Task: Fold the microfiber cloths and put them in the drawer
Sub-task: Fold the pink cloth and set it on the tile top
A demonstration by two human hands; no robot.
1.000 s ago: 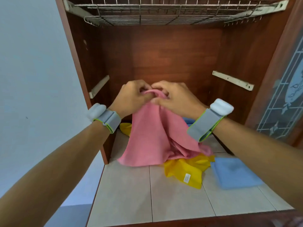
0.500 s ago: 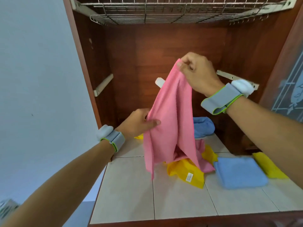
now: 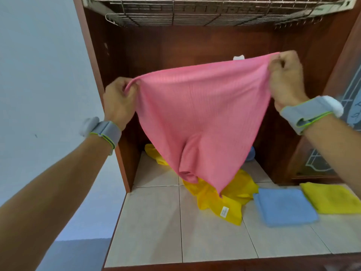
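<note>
Head view. A pink cloth (image 3: 197, 118) is held spread in the air in front of an open wooden cabinet (image 3: 109, 61). The left hand (image 3: 119, 100) pinches one upper corner between thumb and curled fingers; the right hand (image 3: 285, 77) pinches the opposite upper corner in the same way and sits higher, so the top edge slopes up to the right. The cloth hangs below this edge in a rough triangle, and its lowest tip reaches down in front of a crumpled yellow cloth (image 3: 220, 198) on the tiled surface (image 3: 154, 227); contact between the two cannot be told. A small white tag shows on the crumpled yellow cloth.

To the right on the tiles lie a folded blue cloth (image 3: 283, 208) and, just beside it, a folded yellow cloth (image 3: 332, 198). Part of another yellow cloth (image 3: 154, 153) and a bit of another blue cloth (image 3: 251, 155) show behind the pink one, further in. A wire rack (image 3: 205, 12) spans the top of the cabinet. Each wrist carries a grey band with green edging, left wristband (image 3: 105, 132) and right wristband (image 3: 306, 112). A pale wall (image 3: 43, 75) stands to the left.
</note>
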